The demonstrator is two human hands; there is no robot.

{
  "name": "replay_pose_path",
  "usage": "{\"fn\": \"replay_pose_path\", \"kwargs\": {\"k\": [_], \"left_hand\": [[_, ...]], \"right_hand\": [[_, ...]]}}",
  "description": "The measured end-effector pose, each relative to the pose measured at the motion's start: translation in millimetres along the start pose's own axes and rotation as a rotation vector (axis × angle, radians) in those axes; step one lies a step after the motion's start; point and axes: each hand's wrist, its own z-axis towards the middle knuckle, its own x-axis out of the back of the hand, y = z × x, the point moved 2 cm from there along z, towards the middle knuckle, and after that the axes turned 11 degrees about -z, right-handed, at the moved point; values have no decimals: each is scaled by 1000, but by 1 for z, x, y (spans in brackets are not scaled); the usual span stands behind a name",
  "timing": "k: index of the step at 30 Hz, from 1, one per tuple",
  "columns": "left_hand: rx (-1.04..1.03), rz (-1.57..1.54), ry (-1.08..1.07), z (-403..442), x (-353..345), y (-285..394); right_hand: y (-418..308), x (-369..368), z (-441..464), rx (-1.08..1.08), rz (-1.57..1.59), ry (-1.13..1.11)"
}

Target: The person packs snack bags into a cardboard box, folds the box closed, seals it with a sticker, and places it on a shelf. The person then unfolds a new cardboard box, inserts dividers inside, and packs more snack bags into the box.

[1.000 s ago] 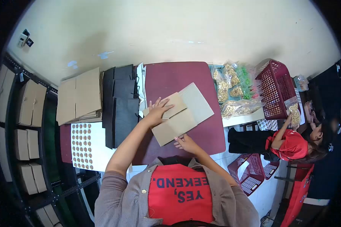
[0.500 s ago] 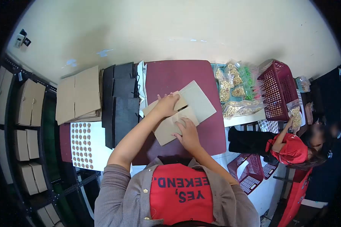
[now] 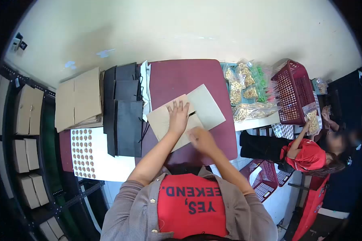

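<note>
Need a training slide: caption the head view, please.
Left hand spread on cardboard, right hand blurred at its edge, maroon table beneath.

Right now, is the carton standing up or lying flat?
Flat. The carton lies low on the table, no walls raised, left hand spread on it.

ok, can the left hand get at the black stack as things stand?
Probably yes: the black stack lies on the left hand's own side, with nothing seen on top. That hand is flat on the cardboard, so it would likely have to lift off first.
</note>
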Motion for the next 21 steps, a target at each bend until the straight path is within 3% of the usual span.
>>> {"fn": "replay_pose_path", "kwargs": {"k": [2,4,6,9,10,13,21], "left_hand": [[-11,22,18,-3,-3,0],[-19,46,36,-3,-10,-4],[-23,48,56,-3,-14,-4],[-11,14,47,-3,-12,-4],[0,-4,37,-2,-9,-3],[61,-73,9,3,1,-1],[138,-283,169,8,4,0]], "right_hand": [[34,19,19,170,14,570],[34,76,44,92,-225,773],[58,87,75,-19,-194,771],[80,84,118,-88,532,124],[87,80,134,-11,426,75],[77,77,132,-34,706,77],[19,76,110,167,270,183]]}}
